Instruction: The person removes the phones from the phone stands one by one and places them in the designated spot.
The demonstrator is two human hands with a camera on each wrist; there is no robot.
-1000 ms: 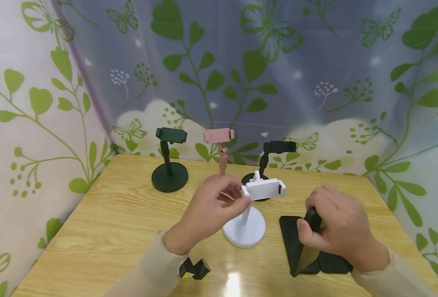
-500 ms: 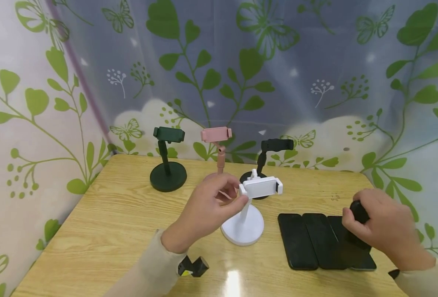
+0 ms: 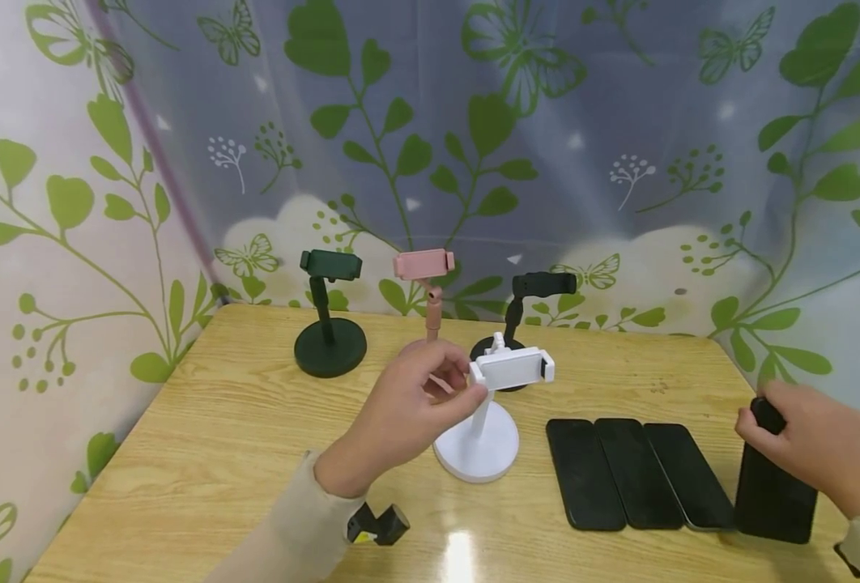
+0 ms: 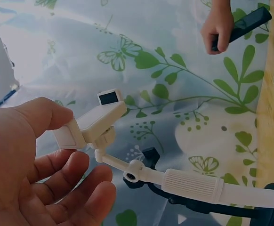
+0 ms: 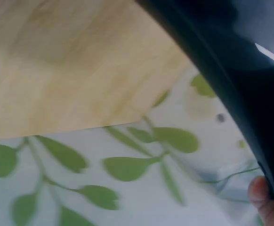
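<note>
My left hand point(image 3: 408, 417) pinches the left end of the clamp on a white phone stand point(image 3: 512, 369). In the left wrist view, thumb and index finger hold the clamp's end piece point(image 4: 70, 135), the other fingers loosely bent below. At the table's right side my right hand point(image 3: 823, 445) grips a black phone point(image 3: 774, 498) by its top end, tilted, its lower end close over the table. In the right wrist view the phone point(image 5: 250, 94) fills the right side, with one fingertip at its edge. Three black phones point(image 3: 637, 474) lie in a row left of it.
Behind the white stand are a dark green phone stand point(image 3: 330, 346), a pink one point(image 3: 425, 265) and a black one point(image 3: 544, 284). A small black device point(image 3: 377, 525) shows by my left sleeve. A leaf-patterned curtain point(image 3: 408, 121) encloses the wooden table point(image 3: 219, 453).
My right hand has moved right with the black phone, from over the lying phones to their right side, uncovering the row. My left hand stays on the white stand.
</note>
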